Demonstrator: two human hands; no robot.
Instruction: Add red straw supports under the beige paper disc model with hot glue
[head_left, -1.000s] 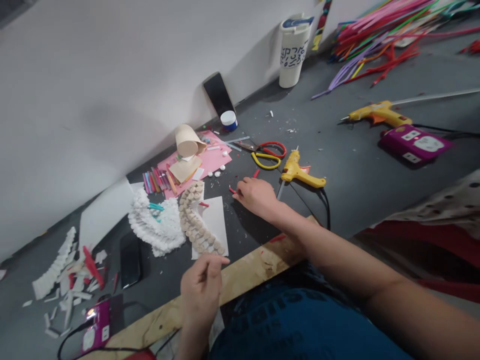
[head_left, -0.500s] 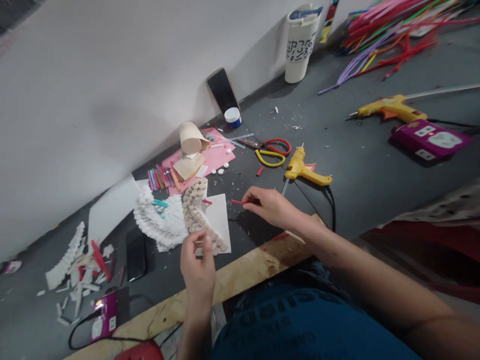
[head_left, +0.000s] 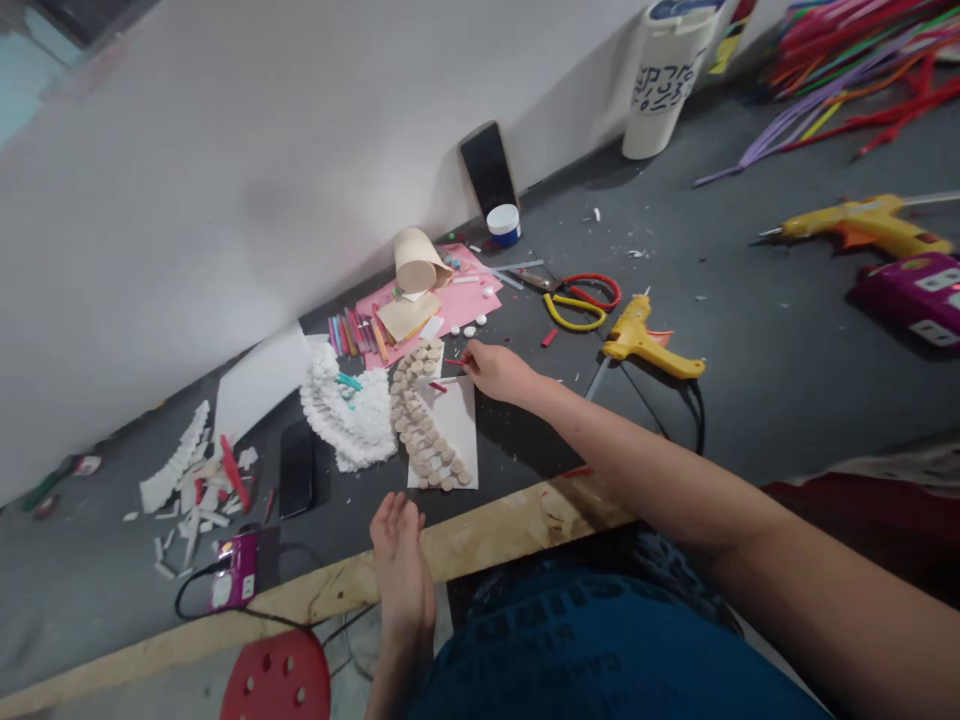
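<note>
I am watching from afar as the right hand [head_left: 496, 372] is pinching a thin red stick [head_left: 455, 362] between thumb and fingertips, its tip pointing at 9 o'clock toward a curved double band of round pale wooden discs [head_left: 417, 425]. That band is lying on a white rectangular card [head_left: 459, 430] just left of the hand, and a short red stick [head_left: 438, 386] is resting on the card near its top edge. The left hand [head_left: 401, 565] is open and holding nothing, its fingers spread above a raw plywood edge [head_left: 517, 525] at 6 o'clock from the card.

As far as I can judge, the disc band is well advanced, running down most of the card's length. A fluffy white curved band [head_left: 346, 425] at 9 o'clock from the card is also looking well built up. Further out at 8 o'clock, a loose heap of folded white paper strips [head_left: 184, 480] is remaining, and a pink paper sheet [head_left: 457, 315] at 12 o'clock is carrying a bundle of slim coloured sticks [head_left: 349, 335]. A yellow hot glue gun [head_left: 645, 345] is lying unheld at 2 o'clock from the right hand.
</note>
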